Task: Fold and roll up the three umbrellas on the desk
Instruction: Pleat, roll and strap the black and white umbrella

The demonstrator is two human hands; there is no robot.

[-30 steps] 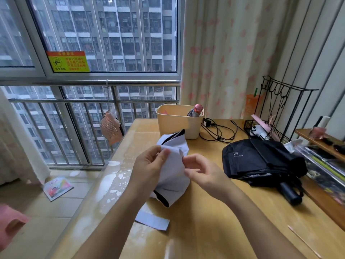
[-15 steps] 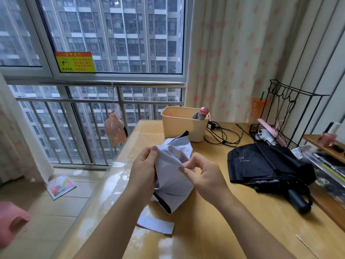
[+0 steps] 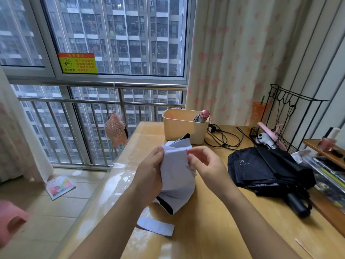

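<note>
The left hand [image 3: 149, 177] grips the white umbrella [image 3: 177, 182] from its left side, with the fingers curled around the bunched cloth and the thumb at the upper edge. The right hand [image 3: 206, 165] pinches the upper right edge of the same cloth between thumb and forefinger. The two hands are close together, with only the cloth between them. The white umbrella is held just above the desk [image 3: 214, 227], near its left edge, and shows a black lining at the top and the bottom. Its white strap [image 3: 155, 225] hangs down and lies flat on the desk. A black umbrella [image 3: 270, 169], loosely collapsed, lies on the desk to the right, well apart from the hands. Behind the white umbrella stands a beige bin [image 3: 182, 129], and a grey umbrella [image 3: 202, 116] with a pink end sticks out of it. Black cables [image 3: 225, 140] lie just beside the bin.
</note>
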